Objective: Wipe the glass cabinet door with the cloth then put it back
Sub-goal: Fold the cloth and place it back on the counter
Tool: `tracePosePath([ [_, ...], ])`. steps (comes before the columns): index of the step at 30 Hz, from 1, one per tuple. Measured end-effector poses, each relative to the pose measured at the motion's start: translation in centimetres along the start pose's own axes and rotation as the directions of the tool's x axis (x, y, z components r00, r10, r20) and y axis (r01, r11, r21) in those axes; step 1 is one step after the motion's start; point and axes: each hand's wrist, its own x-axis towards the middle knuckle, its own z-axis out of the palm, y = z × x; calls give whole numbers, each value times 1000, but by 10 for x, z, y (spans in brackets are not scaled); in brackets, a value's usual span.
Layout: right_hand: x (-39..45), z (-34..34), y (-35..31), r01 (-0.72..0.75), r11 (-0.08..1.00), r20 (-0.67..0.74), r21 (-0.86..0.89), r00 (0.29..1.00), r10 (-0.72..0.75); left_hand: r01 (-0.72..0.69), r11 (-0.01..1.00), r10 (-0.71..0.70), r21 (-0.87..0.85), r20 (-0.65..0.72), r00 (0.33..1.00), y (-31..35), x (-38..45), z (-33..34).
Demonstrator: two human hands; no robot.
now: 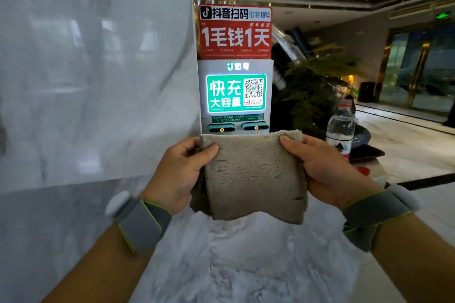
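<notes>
Above a pale, glossy marble counter (246, 265) veined in grey, a person holds up a folded cloth (254, 177) with both hands. The cloth is beige-grey, thick and fuzzy like microfibre, roughly square, with its lower edge sagging in a soft curve and a second layer showing behind on the left side. The left hand (178, 174) grips the cloth's left edge, thumb lying across the front near the top corner and fingers curled behind. The right hand (325, 167) mirrors it on the right edge, thumb pressed on the front, fingers wrapped behind. Both forearms reach forward from the bottom corners, wrists slightly bent inward, each wearing a grey fabric wristband (141, 222) with yellow-green trim and a small white rounded disc.

Just behind the cloth stands a boxy white charging kiosk (235, 96) with a lit green screen, a code square and a red sign on top. To the left rises a smooth, reflective pale marble wall (93, 69). To the right a clear plastic water bottle (341, 128) with a red cap stands upright, near a dark leafy plant (312, 91).
</notes>
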Motion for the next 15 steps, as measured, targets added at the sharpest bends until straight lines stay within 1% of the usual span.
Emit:
tracePosePath([
  [6,47,-36,32,-73,997,61,-37,995,75,22,986,0,163,-136,991,-37,14,32],
  [10,71,-50,53,-113,993,93,-14,989,114,-9,941,82,339,-202,976,-61,27,48],
  [12,84,-54,64,-102,995,87,-23,991,103,-21,910,124,414,-223,967,-75,36,53],
  [15,103,-60,82,-48,996,40,-74,998,51,-13,863,152,504,-237,959,-96,53,55],
])
